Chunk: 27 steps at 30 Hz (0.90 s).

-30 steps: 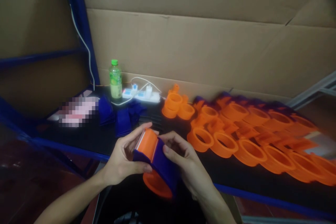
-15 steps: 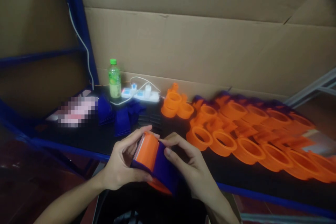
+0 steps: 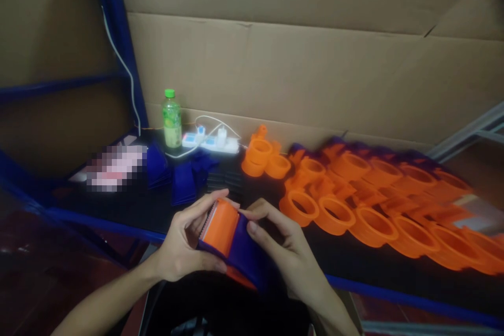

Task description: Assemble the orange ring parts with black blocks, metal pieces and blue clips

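Saw on the far left, at ten o'clock from the dispenser [image 3: 221, 231], a pink patch [image 3: 114, 168], pixelated past telling, on the black table [image 3: 129, 210]. Noted a blue post [image 3: 122, 31] slanting up at eleven o'clock, with a white cord [image 3: 132, 84] trailing down beside it. Found blue plates [image 3: 184, 184] in overlapping piles between ten and eleven, and behind them the bottle [image 3: 171, 121], upright and green-capped, at eleven. Gripped the dispenser from nine o'clock with the left hand [image 3: 177, 252], thumb along the near side, fingers around the far side by the toothed edge. Saw the strip [image 3: 210, 143] near twelve, plugs in, and black pieces [image 3: 233, 181] closer in at twelve. Held the dispenser between both hands at the table's near edge, orange face toward eleven, blue side toward three. Spotted stacked rings [image 3: 254, 167] at one o'clock. Pinched the blue side from three o'clock with the right hand [image 3: 285, 244], thumb on its face, index tip at its far edge, other fingers curled and partly hidden. Saw rows of orange rings [image 3: 366, 236] crowded between two and three, and a metal frame [image 3: 472, 131] far beyond.
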Motion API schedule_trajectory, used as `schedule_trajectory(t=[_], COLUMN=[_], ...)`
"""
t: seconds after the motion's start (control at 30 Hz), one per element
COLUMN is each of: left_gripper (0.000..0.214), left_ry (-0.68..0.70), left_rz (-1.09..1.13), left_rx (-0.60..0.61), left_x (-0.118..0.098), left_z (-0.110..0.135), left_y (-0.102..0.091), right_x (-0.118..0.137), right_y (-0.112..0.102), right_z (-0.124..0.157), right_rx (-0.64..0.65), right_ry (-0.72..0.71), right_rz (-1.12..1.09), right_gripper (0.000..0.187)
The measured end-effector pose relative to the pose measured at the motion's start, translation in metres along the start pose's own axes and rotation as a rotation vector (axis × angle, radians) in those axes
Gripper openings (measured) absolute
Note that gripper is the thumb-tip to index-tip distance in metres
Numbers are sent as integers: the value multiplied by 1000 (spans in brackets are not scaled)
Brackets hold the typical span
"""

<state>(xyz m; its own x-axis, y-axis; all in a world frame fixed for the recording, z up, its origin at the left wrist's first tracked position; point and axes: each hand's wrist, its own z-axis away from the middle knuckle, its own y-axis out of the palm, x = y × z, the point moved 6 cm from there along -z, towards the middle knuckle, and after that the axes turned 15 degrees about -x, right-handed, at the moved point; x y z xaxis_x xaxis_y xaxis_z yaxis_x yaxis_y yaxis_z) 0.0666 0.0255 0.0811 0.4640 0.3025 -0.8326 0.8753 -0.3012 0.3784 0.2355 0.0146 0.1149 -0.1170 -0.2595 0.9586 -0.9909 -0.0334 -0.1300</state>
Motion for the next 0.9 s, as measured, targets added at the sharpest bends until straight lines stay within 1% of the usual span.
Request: schedule_trajectory(t=[0.23,0.3,0.37,0.43,0.5,0.57,0.6,0.63,0.67,0.73,0.8,0.83,0.9], left_gripper=[96,94,89,83,75,67,64,61,60,60,64,66,62], left_ry=[-11,-12,-25,-34,-37,-63,-89,-119,-144,-159,-111,-74,1], left_rz=[21,27,24,16,26,62,82,98,110,124,135,137,123], left_rx=[23,18,-12,-97,-245,-404,-468,-517,-549,-562,-528,-502,-462], left_x=[-4,-3,0,3,6,10,13,16,18,21,21,21,21], left_z=[2,1,0,-3,-6,-7,-7,-7,-6,-7,-9,-11,-14], left_y=[3,3,3,-1,-8,-16,-19,-21,-22,-21,-18,-16,-15], right_x=[-4,-3,0,8,17,23,25,25,24,24,28,31,37], right_y=[4,5,4,0,0,7,13,19,24,25,13,0,-41], right_z=[0,-1,-1,3,11,24,31,37,42,45,35,26,-3], right_rx=[18,12,-13,-91,-169,-174,-156,-142,-145,-177,-226,-257,-364], right_ry=[-12,-35,-91,-190,-326,-488,-566,-635,-690,-747,-752,-741,-712], right_rz=[-65,-28,83,276,507,720,810,888,946,999,989,978,992], right_gripper=[10,11,14,20,33,61,75,85,88,80,72,68,63])
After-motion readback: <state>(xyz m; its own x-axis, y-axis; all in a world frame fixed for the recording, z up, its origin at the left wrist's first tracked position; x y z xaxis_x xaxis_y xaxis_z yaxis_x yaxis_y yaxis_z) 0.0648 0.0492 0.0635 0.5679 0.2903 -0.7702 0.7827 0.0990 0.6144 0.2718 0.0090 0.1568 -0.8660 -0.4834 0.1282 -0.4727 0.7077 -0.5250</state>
